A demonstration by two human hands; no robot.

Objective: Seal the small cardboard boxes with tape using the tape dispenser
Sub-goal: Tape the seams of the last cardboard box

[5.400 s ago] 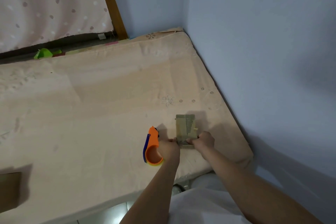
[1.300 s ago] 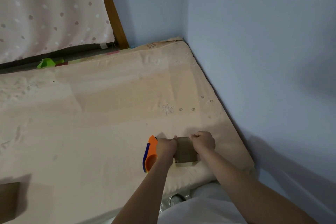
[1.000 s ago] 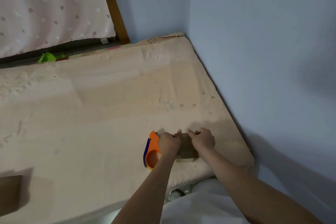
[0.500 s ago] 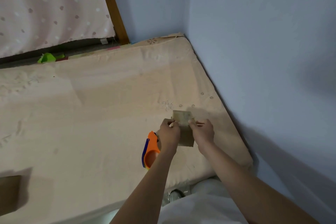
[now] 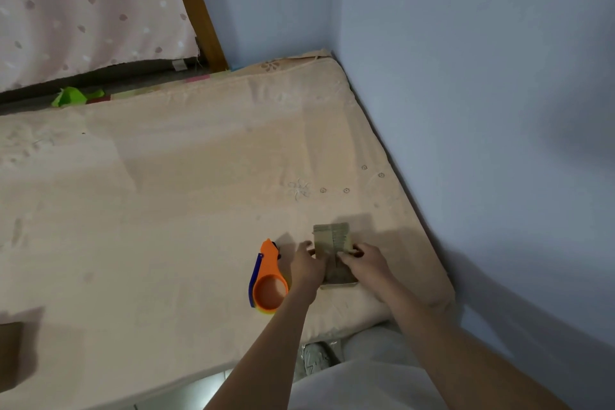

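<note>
A small brown cardboard box [image 5: 332,240] lies on the mattress [image 5: 166,210] near its front right corner, its printed top face turned up. My left hand [image 5: 307,265] holds the box's left side with the fingers curled against it. My right hand [image 5: 367,260] grips its right side, thumb on top. An orange tape dispenser [image 5: 268,276] with a blue edge lies flat on the mattress just left of my left hand, untouched.
Blue walls [image 5: 482,110] close off the mattress on the right and at the back. Another brown cardboard piece [image 5: 10,353] lies at the left frame edge. A green scrap [image 5: 70,96] sits beyond the mattress's far edge under a dotted curtain [image 5: 83,10].
Half a second ago the box was lifted and tilted between both hands; now it lies flat on the mattress, printed face up. The dispenser has stayed where it was.
</note>
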